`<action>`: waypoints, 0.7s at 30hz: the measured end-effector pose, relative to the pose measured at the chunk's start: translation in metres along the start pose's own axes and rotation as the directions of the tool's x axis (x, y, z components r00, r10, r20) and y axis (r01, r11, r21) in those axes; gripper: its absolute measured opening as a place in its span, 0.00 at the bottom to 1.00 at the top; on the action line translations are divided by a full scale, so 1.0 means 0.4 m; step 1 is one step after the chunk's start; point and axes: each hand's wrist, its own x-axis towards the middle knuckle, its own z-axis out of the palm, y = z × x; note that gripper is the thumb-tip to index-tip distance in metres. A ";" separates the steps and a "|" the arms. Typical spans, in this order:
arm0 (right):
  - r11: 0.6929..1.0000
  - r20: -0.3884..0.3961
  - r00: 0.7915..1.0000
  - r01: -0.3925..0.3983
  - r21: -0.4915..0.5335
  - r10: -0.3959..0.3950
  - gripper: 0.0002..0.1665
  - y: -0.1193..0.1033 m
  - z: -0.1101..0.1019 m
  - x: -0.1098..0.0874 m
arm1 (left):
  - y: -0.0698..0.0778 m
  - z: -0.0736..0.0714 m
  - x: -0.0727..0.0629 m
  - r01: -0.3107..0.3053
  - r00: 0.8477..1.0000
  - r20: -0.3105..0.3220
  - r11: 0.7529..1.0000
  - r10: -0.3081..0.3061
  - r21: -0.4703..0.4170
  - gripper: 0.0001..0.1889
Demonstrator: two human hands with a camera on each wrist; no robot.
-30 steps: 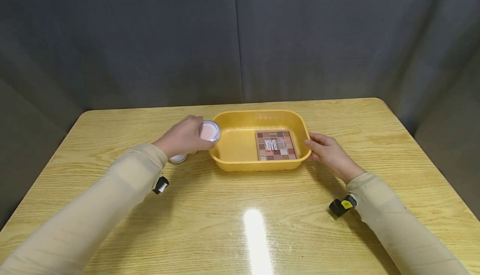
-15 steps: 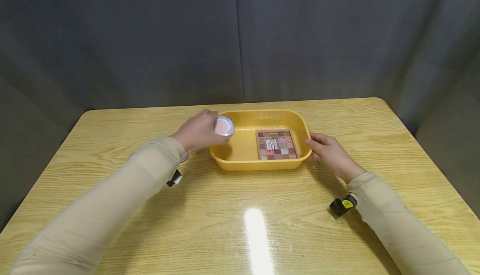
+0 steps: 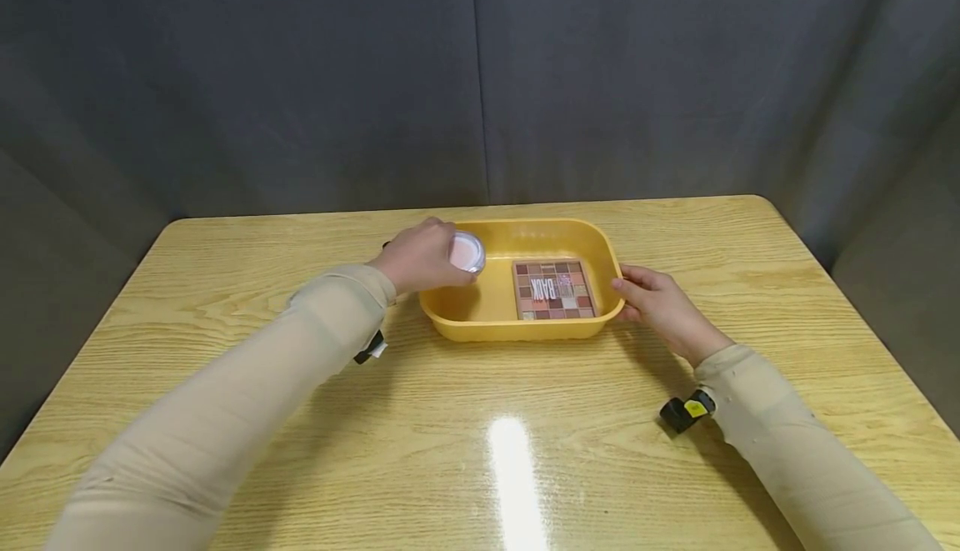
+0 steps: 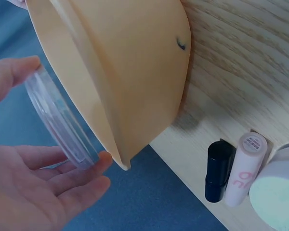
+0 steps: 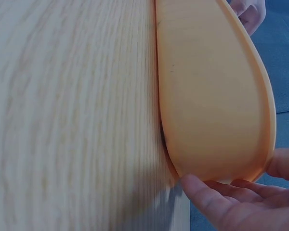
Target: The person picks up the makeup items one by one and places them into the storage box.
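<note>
Thumb and fingertips of my left hand (image 3: 420,259) pinch a round, clear-edged powder compact (image 3: 468,252) by its sides. The compact is tilted over the left part of a yellow plastic basin (image 3: 517,331). In the left wrist view, the compact's transparent edge (image 4: 62,120) spans the gap between thumb and fingers, beside the basin's rim. My right hand (image 3: 667,309) grips the basin's right end, thumb at the rim and fingers against the outer wall (image 5: 207,120). Flat inside the basin, on the right, lies an eyeshadow palette (image 3: 555,291) of many coloured squares with white lettering.
Left of the basin, the left wrist view shows a small black tube (image 4: 218,171), a pale pink tube (image 4: 246,168) and a round white-topped container (image 4: 279,195). They stand on the wooden table (image 3: 420,451). A dark curtain (image 3: 480,76) hangs behind the table's back edge.
My left hand has carried the compact rightward, from the basin's left rim to over its inside. The right hand and the basin have stayed in place.
</note>
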 end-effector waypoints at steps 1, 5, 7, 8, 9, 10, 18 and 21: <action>1.000 -0.003 1.000 0.012 0.016 -0.012 0.36 0.001 0.000 0.000 | 0.002 0.001 0.001 -0.003 1.000 0.003 1.000 0.003 0.004 0.25; 1.000 -0.002 1.000 0.022 0.019 -0.022 0.37 0.003 0.001 0.000 | 0.009 0.003 0.005 -0.013 1.000 0.018 1.000 0.013 0.022 0.23; 1.000 -0.007 1.000 0.006 0.011 -0.006 0.35 0.001 0.001 0.001 | 0.012 0.004 0.007 -0.015 0.999 0.029 0.999 0.014 0.029 0.22; 1.000 -0.005 1.000 -0.008 -0.009 0.008 0.35 0.000 0.001 0.002 | 0.014 0.005 0.008 -0.016 0.999 0.034 0.999 0.015 0.033 0.22; 1.000 -0.006 1.000 -0.017 -0.015 0.017 0.34 -0.002 0.002 0.002 | 0.016 0.006 0.009 -0.019 0.999 0.038 0.999 0.017 0.039 0.21; 0.999 -0.006 1.000 -0.024 -0.021 0.024 0.33 -0.004 0.003 0.002 | 0.017 0.007 0.011 -0.020 0.999 0.041 0.999 0.018 0.043 0.21; 0.999 -0.009 0.999 -0.045 -0.029 0.045 0.32 -0.006 0.004 0.004 | 0.025 0.012 0.024 0.000 0.998 0.056 0.998 -0.004 0.066 0.23; 0.998 -0.009 0.999 -0.050 -0.035 0.050 0.32 -0.003 0.003 0.005 | 0.027 0.016 0.029 0.016 0.998 0.064 0.998 -0.020 0.067 0.25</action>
